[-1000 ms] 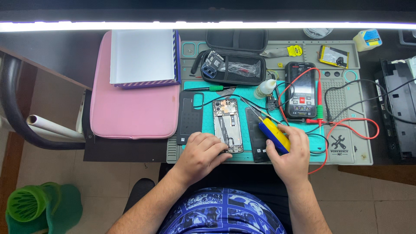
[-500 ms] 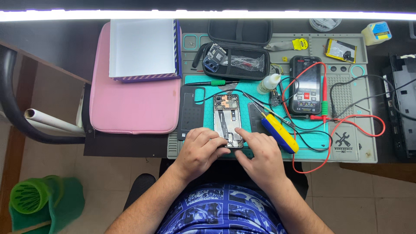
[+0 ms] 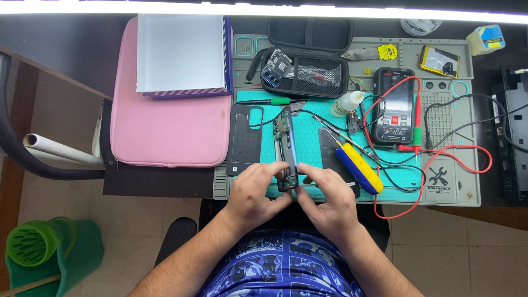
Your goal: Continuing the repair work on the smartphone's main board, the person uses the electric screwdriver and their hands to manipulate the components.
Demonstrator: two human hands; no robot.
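An opened smartphone (image 3: pixel 286 144) with its circuit boards exposed stands tilted up on its long edge over the teal work mat (image 3: pixel 322 124). My left hand (image 3: pixel 254 193) grips its near end from the left, fingers on the inner side. My right hand (image 3: pixel 328 201) pinches the same near end from the right. A black phone back cover (image 3: pixel 245 139) lies flat just left of the phone. A blue and yellow tool (image 3: pixel 359 168) rests on the mat to the right of my right hand.
A multimeter (image 3: pixel 394 113) with red and black leads sits at the right. A black zip case (image 3: pixel 306 69) of parts lies behind the mat, beside a small white bottle (image 3: pixel 347 103) and a green-handled screwdriver (image 3: pixel 270 101). A pink sleeve (image 3: pixel 168 135) under a white box (image 3: pixel 181 52) lies left.
My right hand put down the blue and yellow tool and came to the phone. Both hands have now tipped the phone from flat up onto its edge.
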